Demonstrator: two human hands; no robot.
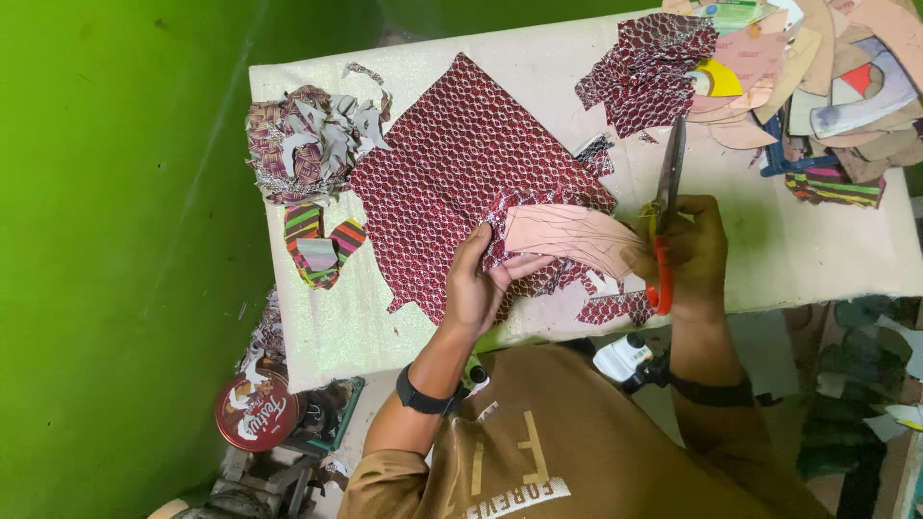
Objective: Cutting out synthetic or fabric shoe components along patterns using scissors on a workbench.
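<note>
Left hand [478,279] pinches the near edge of a dark red patterned cloth [452,173] together with a pale pink template piece [567,237], thumb on top, fingers curled underneath. The template runs from that hand across to the right hand [690,252], lying over the cloth's lower right corner. Right hand is closed around the red handles of a pair of scissors [665,207]; the blades point away from the person, up past the knuckles, and whether they are parted cannot be told. The cloth spreads away from the left hand, up and to its left, flat on a cream-covered table [317,317]. Beyond the left hand, at the table's far left corner, sits a heap of cut scraps [303,144], with striped offcuts [317,245] just nearer. Beyond the right hand, a crumpled piece of the same red cloth [649,67] lies beside a pile of card templates [827,77]. Below the table, left of the left forearm, a round red tin [258,411] rests on a stand. A dark band sits on each wrist.
</note>
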